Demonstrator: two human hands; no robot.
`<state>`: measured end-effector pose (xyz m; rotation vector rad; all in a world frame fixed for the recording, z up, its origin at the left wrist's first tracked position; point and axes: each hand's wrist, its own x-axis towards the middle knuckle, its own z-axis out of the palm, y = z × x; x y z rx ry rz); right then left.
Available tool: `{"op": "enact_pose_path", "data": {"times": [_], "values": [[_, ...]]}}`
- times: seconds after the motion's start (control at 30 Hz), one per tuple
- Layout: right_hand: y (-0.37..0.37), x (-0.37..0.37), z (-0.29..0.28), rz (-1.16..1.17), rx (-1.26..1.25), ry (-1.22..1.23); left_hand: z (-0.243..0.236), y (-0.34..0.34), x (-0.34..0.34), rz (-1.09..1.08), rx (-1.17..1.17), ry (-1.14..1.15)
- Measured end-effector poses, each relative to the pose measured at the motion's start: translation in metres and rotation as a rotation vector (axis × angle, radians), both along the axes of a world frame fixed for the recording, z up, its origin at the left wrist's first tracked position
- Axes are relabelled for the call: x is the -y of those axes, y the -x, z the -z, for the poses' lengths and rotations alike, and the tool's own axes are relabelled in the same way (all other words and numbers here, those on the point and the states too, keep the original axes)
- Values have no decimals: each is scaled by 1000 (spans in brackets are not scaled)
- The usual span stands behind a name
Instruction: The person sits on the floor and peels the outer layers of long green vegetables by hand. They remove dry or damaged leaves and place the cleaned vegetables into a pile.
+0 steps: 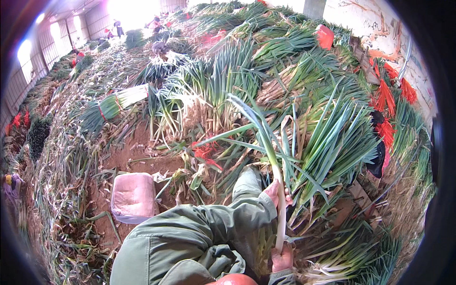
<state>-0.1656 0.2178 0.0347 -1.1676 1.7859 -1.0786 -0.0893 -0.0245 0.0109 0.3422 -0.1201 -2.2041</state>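
Observation:
A long green onion [281, 216] stands nearly upright in front of me, its white stalk low and its green leaves fanning out above. My left hand [272, 191] is closed around the stalk's upper white part. Lower down, my right hand [282, 260] grips the stalk near its bottom end, and the root tip is hidden. Just right of my left hand leans a big heap of green onions [332, 142]. More onions with pale stalks [332, 266] lie by my right hand.
A pinkish padded cushion [134, 194] sits on the dirt at left. Red ties [205, 151] lie ahead, and more orange-red ties [385, 97] hang at right. A tied onion bundle [116, 102] rests farther left. Upright onions [209, 90] stand ahead. People [118, 28] are far back.

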Motion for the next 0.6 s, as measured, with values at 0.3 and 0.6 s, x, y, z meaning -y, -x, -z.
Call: {"op": "enact_pose_path", "data": {"times": [0.3, 0.6], "values": [[-1, -4, 34, 9, 646, 8, 21, 11, 8, -4, 341, -43], [-8, 5, 24, 5, 574, 25, 83, 24, 23, -369, 1047, 471]]}}
